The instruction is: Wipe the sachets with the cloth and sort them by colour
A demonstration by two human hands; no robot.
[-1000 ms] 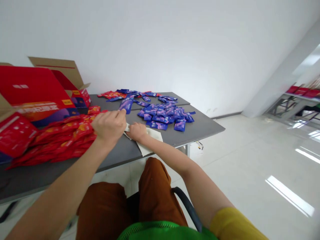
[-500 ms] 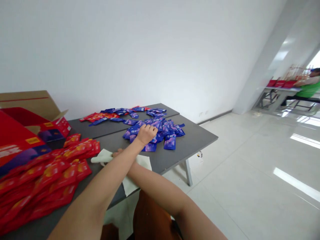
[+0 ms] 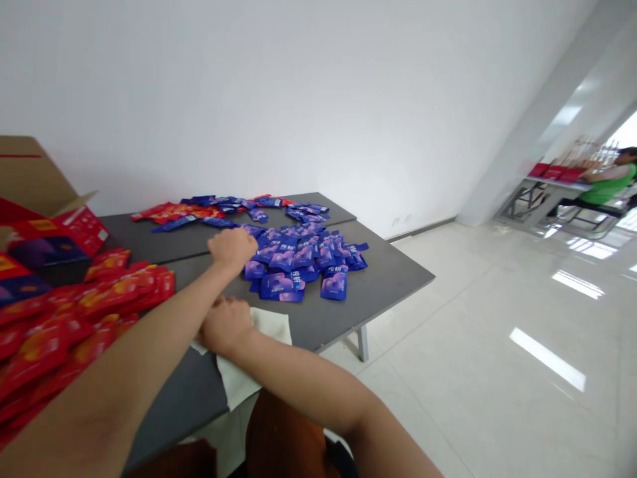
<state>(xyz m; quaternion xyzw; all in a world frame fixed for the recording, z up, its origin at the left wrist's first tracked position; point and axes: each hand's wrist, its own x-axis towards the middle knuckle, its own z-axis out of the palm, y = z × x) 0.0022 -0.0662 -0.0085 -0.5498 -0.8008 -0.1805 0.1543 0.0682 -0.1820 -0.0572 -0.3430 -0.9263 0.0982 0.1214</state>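
Note:
My left hand (image 3: 232,250) is closed in a fist, raised above the table at the left edge of a pile of purple packets (image 3: 283,255). Whatever its fingers may hold is hidden. Below it, the fingers of my right hand (image 3: 229,325) are curled on a cream cloth bag (image 3: 273,325) lying flat near the table's front edge. My wrists are close together, and the left forearm covers part of the bag. To the left spreads a heap of red packets (image 3: 114,292).
An open red carton (image 3: 74,229) stands at the far left of the dark table (image 3: 388,265). More red packets (image 3: 172,212) and purple packets (image 3: 308,211) lie along the wall. A person in green (image 3: 607,186) sits at another table, far right.
My left hand has moved left, from over the purple pile to its left edge. My right hand now shows more fully on the cloth bag. The view has shifted slightly.

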